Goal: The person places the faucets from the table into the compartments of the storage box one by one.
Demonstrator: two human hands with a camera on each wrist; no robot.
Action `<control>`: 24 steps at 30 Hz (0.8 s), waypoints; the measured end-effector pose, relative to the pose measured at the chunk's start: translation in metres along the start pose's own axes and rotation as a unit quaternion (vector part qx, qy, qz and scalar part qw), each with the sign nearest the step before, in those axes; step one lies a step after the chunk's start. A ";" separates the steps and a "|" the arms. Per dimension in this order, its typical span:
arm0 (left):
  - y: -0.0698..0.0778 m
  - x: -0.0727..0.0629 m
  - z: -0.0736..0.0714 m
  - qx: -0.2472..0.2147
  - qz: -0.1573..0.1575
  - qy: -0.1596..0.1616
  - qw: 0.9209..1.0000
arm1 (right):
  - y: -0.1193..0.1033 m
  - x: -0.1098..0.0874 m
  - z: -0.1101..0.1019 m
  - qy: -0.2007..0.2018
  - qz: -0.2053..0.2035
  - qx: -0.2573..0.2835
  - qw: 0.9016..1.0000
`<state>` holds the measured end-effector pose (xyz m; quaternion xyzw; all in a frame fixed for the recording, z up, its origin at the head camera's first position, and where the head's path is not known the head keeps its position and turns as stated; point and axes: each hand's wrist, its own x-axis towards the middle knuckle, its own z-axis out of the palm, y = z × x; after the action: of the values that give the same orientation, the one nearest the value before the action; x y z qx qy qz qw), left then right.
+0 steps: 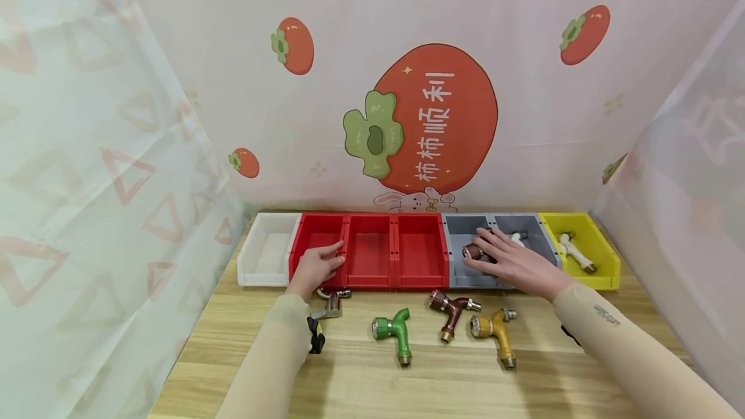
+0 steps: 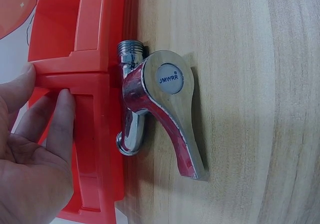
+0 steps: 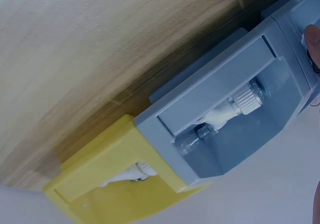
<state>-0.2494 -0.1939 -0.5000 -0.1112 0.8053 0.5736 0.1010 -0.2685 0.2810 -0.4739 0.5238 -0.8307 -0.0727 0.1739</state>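
In the head view my left hand (image 1: 318, 268) reaches into the leftmost red bin (image 1: 319, 224), its fingers touching the divider beside the middle red bin. A chrome lever tap (image 2: 167, 96) lies just in front of that bin, below the hand. My right hand (image 1: 518, 262) spreads over the grey bins, fingers rather straight. A dark red tap (image 1: 473, 251) shows its knob at these fingertips, over the left grey bin (image 1: 462, 277); the hand hides most of the tap. A white tap (image 3: 225, 113) lies in the right grey bin.
A yellow bin (image 1: 605, 267) at the right end holds another white tap (image 1: 576, 254); a white bin (image 1: 263, 279) ends the row at left. On the wooden table lie a green tap (image 1: 400, 332), a second dark red tap (image 1: 453, 312) and a yellow tap (image 1: 499, 335).
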 end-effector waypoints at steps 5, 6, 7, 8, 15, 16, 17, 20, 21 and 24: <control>-0.001 -0.001 0.001 0.007 0.001 0.004 1.000 | -0.002 0.006 0.003 -0.019 0.007 -0.009 1.000; -0.001 -0.001 0.001 0.008 0.000 0.004 1.000 | -0.002 0.007 0.004 -0.023 0.007 -0.009 1.000; -0.001 -0.001 0.001 0.008 0.001 0.005 1.000 | -0.001 0.008 0.005 -0.026 0.007 -0.008 1.000; -0.001 -0.002 0.001 0.008 -0.001 0.006 1.000 | -0.001 0.008 0.005 -0.030 0.007 -0.008 0.999; 0.001 -0.002 0.001 0.004 0.004 0.007 1.000 | 0.002 0.013 0.008 -0.041 0.005 0.020 0.999; 0.001 -0.002 0.001 0.003 0.005 0.008 1.000 | 0.003 0.014 0.009 -0.041 0.004 0.022 0.999; 0.001 -0.002 0.001 0.004 0.007 0.009 1.000 | 0.004 0.015 0.010 -0.042 0.001 0.023 0.999; 0.001 -0.003 0.001 0.006 0.007 0.009 1.000 | 0.006 0.016 0.011 -0.044 -0.004 0.027 0.999; 0.001 -0.003 0.002 0.007 0.007 0.009 1.000 | 0.007 0.017 0.011 -0.046 -0.006 0.027 0.999; 0.002 -0.003 0.002 0.008 0.009 0.008 1.000 | 0.008 0.019 0.010 -0.055 -0.003 0.038 0.998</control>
<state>-0.2473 -0.1916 -0.4982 -0.1079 0.8119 0.5667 0.0903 -0.2861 0.2673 -0.4768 0.5274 -0.8399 -0.0701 0.1075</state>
